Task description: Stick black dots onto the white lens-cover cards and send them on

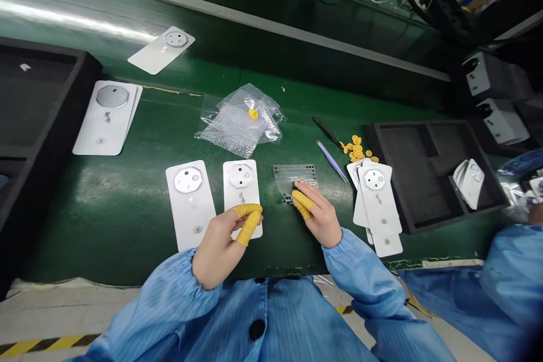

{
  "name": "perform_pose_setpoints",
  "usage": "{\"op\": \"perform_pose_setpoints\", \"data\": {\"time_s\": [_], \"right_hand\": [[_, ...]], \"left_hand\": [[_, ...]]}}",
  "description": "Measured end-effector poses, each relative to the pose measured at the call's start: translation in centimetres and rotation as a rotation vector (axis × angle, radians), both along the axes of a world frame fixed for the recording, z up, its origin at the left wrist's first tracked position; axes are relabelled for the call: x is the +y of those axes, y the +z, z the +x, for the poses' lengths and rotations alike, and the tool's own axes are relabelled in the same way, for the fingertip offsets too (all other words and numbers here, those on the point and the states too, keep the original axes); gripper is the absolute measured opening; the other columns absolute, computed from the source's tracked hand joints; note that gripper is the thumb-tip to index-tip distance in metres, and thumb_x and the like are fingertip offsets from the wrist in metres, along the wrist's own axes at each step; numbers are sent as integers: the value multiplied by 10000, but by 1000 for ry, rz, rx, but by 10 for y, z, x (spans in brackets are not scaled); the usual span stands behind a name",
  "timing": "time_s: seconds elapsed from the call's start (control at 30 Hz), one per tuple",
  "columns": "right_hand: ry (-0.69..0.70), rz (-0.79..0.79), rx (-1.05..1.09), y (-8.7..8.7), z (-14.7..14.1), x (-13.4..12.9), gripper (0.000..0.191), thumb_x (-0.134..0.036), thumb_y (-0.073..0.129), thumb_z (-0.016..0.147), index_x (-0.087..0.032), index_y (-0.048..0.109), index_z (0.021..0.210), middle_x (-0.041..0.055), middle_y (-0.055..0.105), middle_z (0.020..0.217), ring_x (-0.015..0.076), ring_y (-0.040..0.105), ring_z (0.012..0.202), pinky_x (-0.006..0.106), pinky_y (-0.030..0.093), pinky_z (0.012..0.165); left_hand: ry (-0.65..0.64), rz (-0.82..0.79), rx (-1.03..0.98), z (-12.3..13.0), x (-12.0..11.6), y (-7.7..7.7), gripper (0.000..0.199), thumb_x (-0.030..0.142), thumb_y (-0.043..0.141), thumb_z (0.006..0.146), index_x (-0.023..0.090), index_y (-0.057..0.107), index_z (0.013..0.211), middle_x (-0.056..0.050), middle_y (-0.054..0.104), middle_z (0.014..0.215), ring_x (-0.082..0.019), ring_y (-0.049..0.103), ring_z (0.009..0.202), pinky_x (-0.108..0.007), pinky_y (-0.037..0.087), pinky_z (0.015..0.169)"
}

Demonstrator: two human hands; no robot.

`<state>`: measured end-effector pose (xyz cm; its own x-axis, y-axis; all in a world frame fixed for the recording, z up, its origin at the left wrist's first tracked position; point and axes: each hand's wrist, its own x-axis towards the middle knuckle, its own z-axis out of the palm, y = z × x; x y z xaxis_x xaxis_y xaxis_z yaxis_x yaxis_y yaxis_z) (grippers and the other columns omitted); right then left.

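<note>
My left hand point(224, 244), with yellow finger cots on thumb and forefinger, is closed in a pinch over the lower part of a white back panel point(241, 191) with an octagonal camera area. Whatever sits between those fingertips is too small to make out. To its left lies a second white panel point(190, 203). My right hand point(318, 215), also in yellow cots, closes thumb and forefinger at the lower edge of a clear sheet point(291, 174) of small black dots. That sheet looks slightly curled at its lower left, and my fingers hide part of it.
Crumpled clear plastic bags point(237, 124) lie behind. Purple tweezers point(331, 161), black tweezers point(326, 131) and loose yellow finger cots point(355, 150) are right, near stacked panels point(379, 203). Black trays point(424, 219) point(55, 119) flank the bench; a co-worker's blue sleeve point(515, 271) shows at right.
</note>
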<state>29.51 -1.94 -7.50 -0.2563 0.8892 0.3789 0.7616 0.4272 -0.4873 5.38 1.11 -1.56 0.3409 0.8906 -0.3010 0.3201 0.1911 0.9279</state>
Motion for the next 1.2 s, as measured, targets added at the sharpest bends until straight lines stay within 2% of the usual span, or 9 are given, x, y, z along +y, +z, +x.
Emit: {"op": "perform_pose_setpoints", "data": {"time_s": [0.1, 0.2, 0.4, 0.53, 0.63, 0.8, 1.03, 1.1, 1.2], "right_hand": [[52, 10, 57, 12, 3, -7, 523, -12, 506, 865, -202, 475, 1352, 167, 558, 1340, 251, 502, 1290, 517, 460, 1036], [116, -48, 133, 31, -1, -10, 498, -40, 531, 866, -223, 499, 1328, 149, 581, 1293, 242, 538, 1229, 499, 494, 990], [131, -130, 370, 62, -14, 2, 252, -136, 644, 843, -209, 636, 1084, 94, 655, 1095, 187, 624, 1023, 397, 545, 889], [168, -135, 352, 56, -20, 8, 222, -146, 597, 879, -190, 634, 1093, 105, 656, 1109, 173, 639, 1007, 349, 562, 856], [111, -84, 321, 46, -23, 10, 244, -138, 578, 887, -202, 627, 1117, 104, 653, 1114, 183, 631, 1023, 363, 561, 854], [55, 6, 318, 46, -26, 12, 240, -131, 574, 881, -219, 629, 1097, 88, 661, 1054, 186, 633, 964, 361, 567, 788], [252, 116, -57, 38, -21, 18, 238, -60, 444, 899, -130, 580, 1082, 152, 651, 1037, 205, 631, 945, 343, 580, 743], [248, 106, -17, 29, -21, 19, 246, -75, 454, 897, -137, 556, 1112, 153, 635, 1060, 205, 625, 969, 347, 576, 767], [203, -55, 199, 19, -24, 22, 209, -125, 451, 905, -177, 547, 1083, 108, 623, 1012, 178, 619, 927, 330, 563, 763]], "left_hand": [[44, -156, -136, 27, 3, -5, 445, 458, 604, 824, 91, 673, 1067, -141, 738, 1017, -264, 701, 955, -406, 557, 894], [54, -256, -235, 44, 4, -11, 450, 475, 684, 751, 90, 717, 980, -130, 750, 970, -267, 709, 885, -405, 567, 865], [107, -191, -230, 42, 9, -13, 399, 486, 730, 714, 137, 753, 905, -98, 749, 994, -267, 681, 960, -377, 542, 883], [129, -343, -343, 40, 14, -8, 464, 549, 728, 695, 125, 755, 883, -98, 757, 909, -237, 699, 848, -352, 573, 783], [147, -416, -428, 42, 13, -8, 452, 481, 792, 649, 125, 750, 924, -101, 760, 926, -246, 708, 886, -369, 572, 840], [109, -336, -395, 46, 11, -15, 372, 375, 805, 641, 112, 751, 898, -108, 765, 940, -284, 714, 934, -432, 549, 931], [58, -229, -278, 45, 8, -25, 252, 227, 692, 687, 111, 752, 903, -92, 770, 913, -281, 728, 879, -411, 591, 845], [36, -173, -228, 46, 7, -27, 254, 192, 644, 712, 119, 750, 931, -84, 767, 938, -268, 728, 880, -398, 591, 843], [11, -78, -140, 47, 7, -29, 244, 195, 600, 756, 135, 746, 942, -79, 766, 938, -253, 728, 869, -384, 592, 826]]}}
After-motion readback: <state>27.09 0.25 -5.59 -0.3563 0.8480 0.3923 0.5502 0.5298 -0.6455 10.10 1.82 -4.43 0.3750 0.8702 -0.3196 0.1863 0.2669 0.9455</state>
